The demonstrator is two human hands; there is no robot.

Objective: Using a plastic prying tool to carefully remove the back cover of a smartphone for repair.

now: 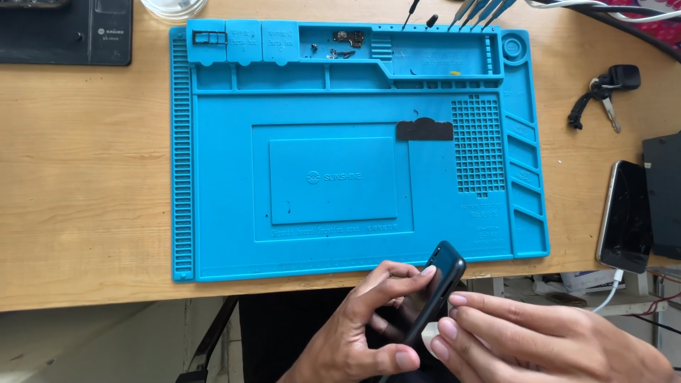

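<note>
Left hand [369,323] clamps dark phone [434,294] on edge below blue mat [213,177], right hand [525,333] fingertips pinching its side; looks like case-separation step, next needs steady prying grip.

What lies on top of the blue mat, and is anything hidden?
On the blue mat lies a flat black part; small dark parts sit in a top compartment. Both hands, left and right, hold a dark phone off its near edge. What the phone covers cannot be seen.
</note>
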